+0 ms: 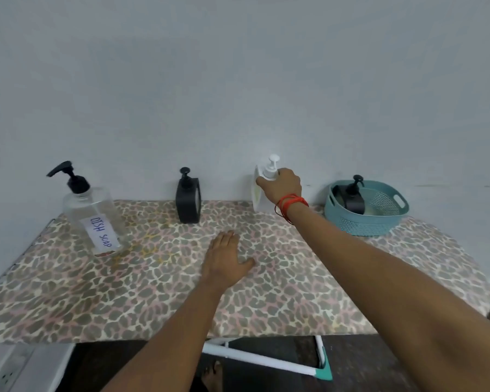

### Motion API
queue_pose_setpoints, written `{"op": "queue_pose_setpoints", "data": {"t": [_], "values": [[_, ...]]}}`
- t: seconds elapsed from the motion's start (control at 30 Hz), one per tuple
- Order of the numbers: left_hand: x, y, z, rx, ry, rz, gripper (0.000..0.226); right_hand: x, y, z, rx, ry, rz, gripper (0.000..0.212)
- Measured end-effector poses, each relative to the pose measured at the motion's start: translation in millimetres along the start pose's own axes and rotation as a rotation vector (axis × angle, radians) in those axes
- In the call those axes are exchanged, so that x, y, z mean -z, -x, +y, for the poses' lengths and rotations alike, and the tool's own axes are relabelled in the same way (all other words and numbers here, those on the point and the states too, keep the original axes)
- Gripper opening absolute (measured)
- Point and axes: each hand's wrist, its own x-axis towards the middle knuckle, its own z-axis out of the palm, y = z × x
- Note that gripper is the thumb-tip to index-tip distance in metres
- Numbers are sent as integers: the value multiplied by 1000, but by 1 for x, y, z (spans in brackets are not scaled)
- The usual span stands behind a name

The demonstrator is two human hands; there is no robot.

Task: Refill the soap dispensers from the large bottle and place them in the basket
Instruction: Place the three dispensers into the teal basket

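So far one black pump dispenser [353,198] sits in the teal plastic basket [362,222]; the right hand [280,185] grasps the white pump dispenser [262,190], the left hand [227,258] lies flat and released on the desk [153,278], and a second black dispenser [188,200] waits.

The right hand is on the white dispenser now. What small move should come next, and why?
Probably unscrew its pump top: the right hand grips the white dispenser at the neck, upright on the table, pump on. The left hand rests flat and could steady the body.

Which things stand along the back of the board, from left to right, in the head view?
Large bottle → black dispenser → white dispenser, gripped by the right hand → basket holding another black dispenser.
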Motion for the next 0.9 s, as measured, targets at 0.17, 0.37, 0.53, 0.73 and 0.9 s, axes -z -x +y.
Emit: {"op": "queue_pose_setpoints", "data": {"t": [0.17,0.37,0.53,0.73,0.9], "values": [[-40,-16,85,-86,9,-99,97,88,-19,0,75,37,106,34],[-82,-31,176,-195,-12,-188,96,185,-47,13,119,84,264,39],[-103,-34,198,-231,-39,-130,90,237,-67,41,90,143,326,39],[-109,-32,199,-238,-65,-50,87,252,-77,93,-12,185,330,40],[-109,-32,199,-241,-67,-38,85,227,-82,141,-110,190,244,44]]}}
